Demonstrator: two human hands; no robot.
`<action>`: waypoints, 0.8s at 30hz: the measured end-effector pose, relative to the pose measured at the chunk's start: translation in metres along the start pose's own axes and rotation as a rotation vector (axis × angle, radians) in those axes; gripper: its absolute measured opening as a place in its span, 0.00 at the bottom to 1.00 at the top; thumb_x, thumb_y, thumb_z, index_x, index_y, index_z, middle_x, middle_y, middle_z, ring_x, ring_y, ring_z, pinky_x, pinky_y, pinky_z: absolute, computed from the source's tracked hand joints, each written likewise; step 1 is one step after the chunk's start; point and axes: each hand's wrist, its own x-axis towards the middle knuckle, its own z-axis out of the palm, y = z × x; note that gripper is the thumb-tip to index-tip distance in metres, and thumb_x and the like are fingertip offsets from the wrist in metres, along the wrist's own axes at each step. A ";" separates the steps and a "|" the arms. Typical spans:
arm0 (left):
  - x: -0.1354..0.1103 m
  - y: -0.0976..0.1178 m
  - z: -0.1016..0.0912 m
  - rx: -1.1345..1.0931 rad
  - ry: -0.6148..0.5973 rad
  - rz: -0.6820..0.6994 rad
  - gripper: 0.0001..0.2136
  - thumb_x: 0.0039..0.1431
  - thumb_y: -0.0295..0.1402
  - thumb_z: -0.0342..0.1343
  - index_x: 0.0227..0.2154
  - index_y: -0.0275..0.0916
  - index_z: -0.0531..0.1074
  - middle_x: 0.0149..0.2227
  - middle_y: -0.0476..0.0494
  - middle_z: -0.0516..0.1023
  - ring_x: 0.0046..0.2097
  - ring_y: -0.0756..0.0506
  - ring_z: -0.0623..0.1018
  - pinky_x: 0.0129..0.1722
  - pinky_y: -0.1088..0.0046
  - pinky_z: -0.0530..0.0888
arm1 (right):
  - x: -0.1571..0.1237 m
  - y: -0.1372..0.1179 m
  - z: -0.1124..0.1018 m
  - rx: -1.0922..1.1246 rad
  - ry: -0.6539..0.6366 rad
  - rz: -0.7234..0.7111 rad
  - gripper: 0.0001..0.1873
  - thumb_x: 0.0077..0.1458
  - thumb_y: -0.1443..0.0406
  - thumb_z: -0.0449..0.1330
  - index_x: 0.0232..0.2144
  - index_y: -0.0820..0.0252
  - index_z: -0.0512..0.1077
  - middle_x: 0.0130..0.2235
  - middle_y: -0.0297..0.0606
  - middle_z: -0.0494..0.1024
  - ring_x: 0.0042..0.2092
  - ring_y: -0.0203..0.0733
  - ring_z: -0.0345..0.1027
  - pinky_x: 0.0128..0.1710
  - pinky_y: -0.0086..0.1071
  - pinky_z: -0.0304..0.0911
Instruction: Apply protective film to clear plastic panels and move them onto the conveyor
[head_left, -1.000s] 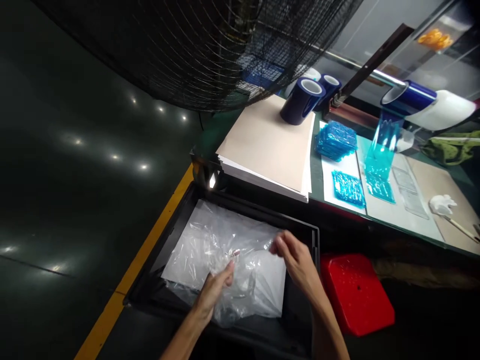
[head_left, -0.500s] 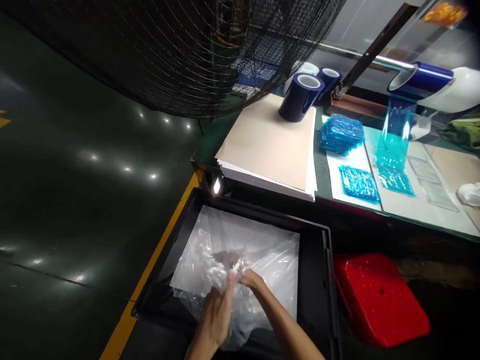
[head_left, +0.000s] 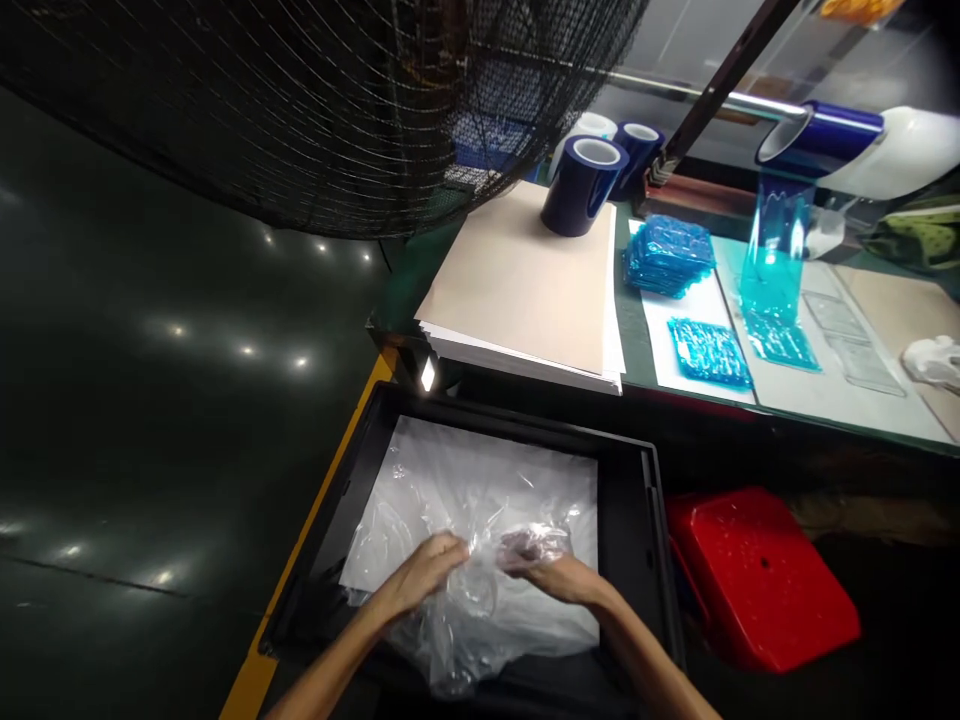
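From my station, I see the left hand (head_left: 427, 575) grasping the clear plastic film (head_left: 454, 640), which lies bunched over a white sheet (head_left: 577, 480) inside the black tray (head_left: 628, 520); film covers the front of the right hand (head_left: 553, 573) (whether it grips any, I can't tell), and a red stool (head_left: 769, 585) stands nearby

Our left forearm (head_left: 341, 648) and right forearm (head_left: 646, 648) angle up from bottom edge, kinda converging. Left hand (head_left: 427, 573), lower center, fingers curled in pinch, pointing right. Right hand (head_left: 556, 572) near it, not touching, fingers pointing left, grip too blurry for us.
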 end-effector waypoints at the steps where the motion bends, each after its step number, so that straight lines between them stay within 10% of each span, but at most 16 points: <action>1: 0.001 0.005 -0.003 0.112 0.058 0.091 0.14 0.59 0.45 0.47 0.29 0.39 0.66 0.27 0.51 0.65 0.29 0.49 0.64 0.31 0.74 0.61 | -0.011 0.005 -0.006 0.036 -0.037 0.042 0.24 0.61 0.47 0.49 0.33 0.59 0.71 0.32 0.36 0.72 0.33 0.35 0.66 0.35 0.30 0.63; 10: 0.054 -0.030 -0.050 0.760 0.079 0.491 0.17 0.61 0.45 0.47 0.23 0.38 0.63 0.23 0.53 0.60 0.26 0.51 0.60 0.32 0.70 0.63 | -0.035 0.051 -0.086 0.128 -0.217 0.249 0.31 0.53 0.38 0.50 0.24 0.61 0.64 0.16 0.25 0.59 0.18 0.27 0.47 0.18 0.26 0.44; 18: 0.092 -0.064 -0.116 0.739 0.277 0.199 0.15 0.62 0.43 0.51 0.25 0.37 0.67 0.26 0.51 0.69 0.30 0.51 0.70 0.35 0.70 0.70 | -0.009 0.093 -0.131 -0.210 0.051 0.434 0.17 0.63 0.55 0.53 0.31 0.62 0.70 0.27 0.29 0.71 0.24 0.29 0.63 0.27 0.27 0.64; 24: 0.061 -0.035 -0.085 0.281 0.412 -0.004 0.19 0.58 0.49 0.52 0.21 0.38 0.67 0.21 0.52 0.62 0.29 0.48 0.68 0.33 0.71 0.65 | -0.025 0.054 -0.116 -0.494 0.295 0.482 0.18 0.64 0.61 0.49 0.26 0.62 0.70 0.28 0.36 0.74 0.30 0.36 0.67 0.31 0.31 0.61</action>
